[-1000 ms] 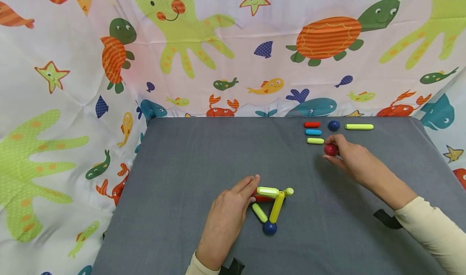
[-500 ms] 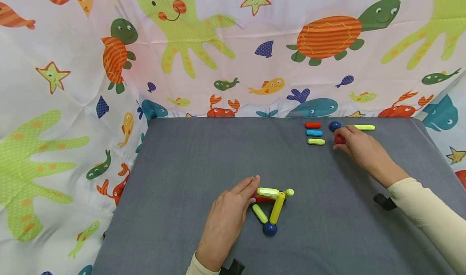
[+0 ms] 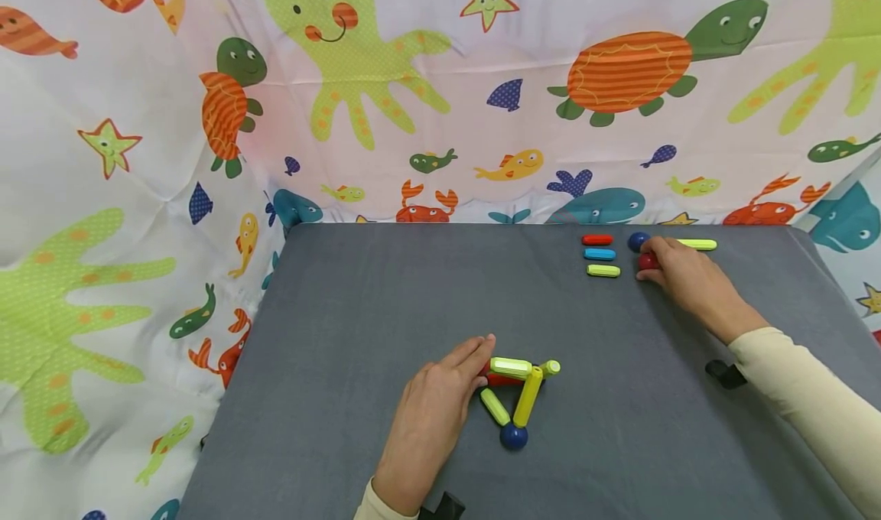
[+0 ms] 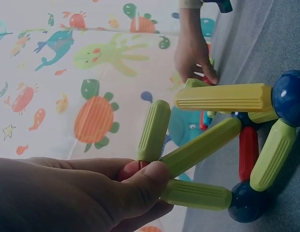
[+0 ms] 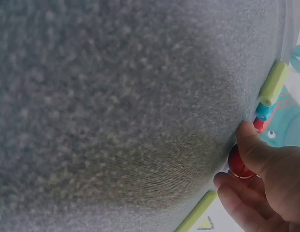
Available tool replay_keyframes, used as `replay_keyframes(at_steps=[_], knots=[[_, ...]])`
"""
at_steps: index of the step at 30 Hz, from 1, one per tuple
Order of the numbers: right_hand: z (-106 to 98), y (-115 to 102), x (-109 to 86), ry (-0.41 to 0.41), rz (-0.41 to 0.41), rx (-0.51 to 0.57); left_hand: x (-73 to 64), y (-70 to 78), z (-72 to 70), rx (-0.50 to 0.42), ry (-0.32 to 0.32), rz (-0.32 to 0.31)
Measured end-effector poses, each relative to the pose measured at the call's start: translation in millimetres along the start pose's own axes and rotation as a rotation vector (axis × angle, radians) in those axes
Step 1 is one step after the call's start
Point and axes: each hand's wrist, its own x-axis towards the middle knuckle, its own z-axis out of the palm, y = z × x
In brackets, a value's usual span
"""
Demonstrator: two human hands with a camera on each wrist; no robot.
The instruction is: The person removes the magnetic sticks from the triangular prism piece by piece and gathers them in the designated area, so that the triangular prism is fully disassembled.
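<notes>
My left hand pinches a red ball at one corner of a frame of magnetic rods and balls. Lime rods fan out from that ball. The frame also has a yellow rod, a red rod and a blue ball at its near corner. At the back right, my right hand grips another red ball between thumb and fingers, low over the table. Just behind it lies a loose blue ball. A long lime rod is partly hidden by the hand.
Short loose rods lie in a column left of my right hand: a red one, a blue one and a lime one. The grey table ends at a patterned curtain behind.
My right hand has carried the red ball back and to the right, from beside the short lime rod to just in front of the loose blue ball. The left hand has stayed put.
</notes>
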Motion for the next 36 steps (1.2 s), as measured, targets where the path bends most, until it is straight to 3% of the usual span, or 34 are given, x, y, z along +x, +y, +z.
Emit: replay_keyframes(at_steps=[13, 17, 22, 26, 31, 36], knots=[[0.7, 3.3, 1.2, -0.017, 0.032, 0.006, 0.7, 0.7, -0.1, -0.011, -0.011, -0.003], [-4.6, -4.5, -4.1, -0.012, 0.040, -0.040, 0.4, 0.6, -0.4, -0.018, -0.009, -0.004], [-23.7, -44.5, -22.1, 0.047, 0.006, -0.088, 0.7, 0.9, -1.2, -0.014, -0.010, -0.001], [-33.8, -87.5, -41.5, 0.056, -0.059, -0.031, 0.9, 1.0, -1.3, -0.010, -0.008, 0.008], [-28.0, -132.2, -66.5, -0.002, -0.153, 0.055, 0.7, 1.1, -1.3, -0.013, -0.003, 0.012], [-17.4, -162.5, -88.6, -0.081, -0.199, 0.130, 1.1, 1.6, -1.4, -0.017, -0.011, 0.009]])
